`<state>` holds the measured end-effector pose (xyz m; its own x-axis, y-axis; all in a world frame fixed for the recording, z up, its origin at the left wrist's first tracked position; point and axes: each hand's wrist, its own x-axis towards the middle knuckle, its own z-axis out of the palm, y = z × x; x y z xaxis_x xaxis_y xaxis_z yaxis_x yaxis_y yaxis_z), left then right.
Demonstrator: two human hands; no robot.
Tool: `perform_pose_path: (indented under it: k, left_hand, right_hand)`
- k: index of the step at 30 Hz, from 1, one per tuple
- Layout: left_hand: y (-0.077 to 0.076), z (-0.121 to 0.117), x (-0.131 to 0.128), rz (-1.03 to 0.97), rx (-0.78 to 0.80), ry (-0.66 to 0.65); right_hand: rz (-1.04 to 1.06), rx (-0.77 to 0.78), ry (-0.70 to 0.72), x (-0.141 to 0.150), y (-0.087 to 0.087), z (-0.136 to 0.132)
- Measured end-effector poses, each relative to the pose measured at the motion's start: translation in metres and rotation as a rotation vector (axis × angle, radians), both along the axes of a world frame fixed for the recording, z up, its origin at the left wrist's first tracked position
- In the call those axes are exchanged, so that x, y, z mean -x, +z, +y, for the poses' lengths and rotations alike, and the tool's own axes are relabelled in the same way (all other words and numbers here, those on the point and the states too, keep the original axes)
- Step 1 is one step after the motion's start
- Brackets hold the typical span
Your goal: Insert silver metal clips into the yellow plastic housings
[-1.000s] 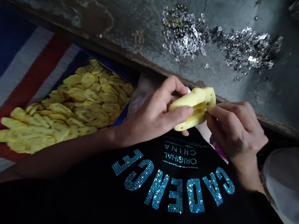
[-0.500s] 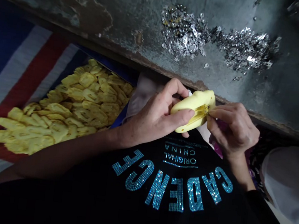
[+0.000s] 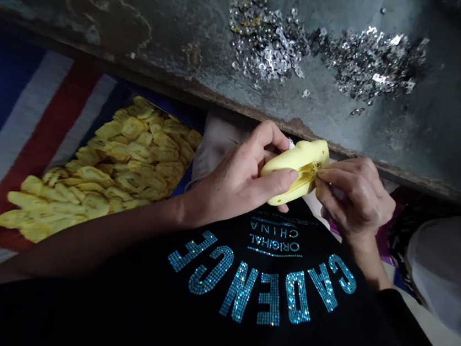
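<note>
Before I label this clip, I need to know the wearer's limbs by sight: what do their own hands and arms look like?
The left hand and right hand wear no gloves, and I see no rings or watch. The left forearm is bare as far as it shows. A plain black sleeve covers the right arm, ending below the wrist.

Metal pieces (image 3: 272,53) on bench (image 3: 448,125), beyond the shell (image 3: 299,156).

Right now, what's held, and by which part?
Left hand holds the yellow shell by its left end; whether the right hand, opposite, grips anything is unclear.
</note>
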<state>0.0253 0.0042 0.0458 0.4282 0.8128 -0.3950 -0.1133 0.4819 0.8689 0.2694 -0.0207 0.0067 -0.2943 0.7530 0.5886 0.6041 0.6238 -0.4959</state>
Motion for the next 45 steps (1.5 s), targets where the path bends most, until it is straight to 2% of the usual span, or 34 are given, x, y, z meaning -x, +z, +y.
perform_pose_path:
  k: [12,16,20,24,28,32,39,45]
  left_hand:
    - [-0.001,0.001,-0.002,0.021,-0.010,-0.008]
    - [-0.004,0.002,0.000,-0.001,0.002,0.005]
    - [-0.011,0.002,0.003,-0.038,-0.003,0.016]
    - [-0.021,0.001,0.004,-0.103,-0.058,0.042]
    - [-0.028,0.000,0.005,-0.132,-0.092,0.027]
    - [-0.026,-0.001,0.006,-0.130,-0.132,0.009]
    - [-0.021,-0.002,0.004,-0.143,-0.121,-0.012]
    - [-0.022,-0.002,0.003,-0.146,-0.124,0.007]
  right_hand:
    - [0.045,0.014,0.032,-0.002,0.001,0.000]
    - [0.023,-0.006,-0.024,-0.002,0.001,-0.003]
    - [-0.082,-0.045,-0.100,0.000,0.000,-0.010]
    - [-0.212,-0.123,-0.114,0.002,0.001,-0.013]
    - [-0.186,-0.123,-0.100,0.004,0.004,-0.013]
    - [-0.144,-0.111,-0.114,0.004,0.002,-0.012]
    - [-0.199,-0.102,-0.122,0.000,-0.006,-0.013]
    - [-0.109,-0.071,-0.125,0.001,-0.007,-0.013]
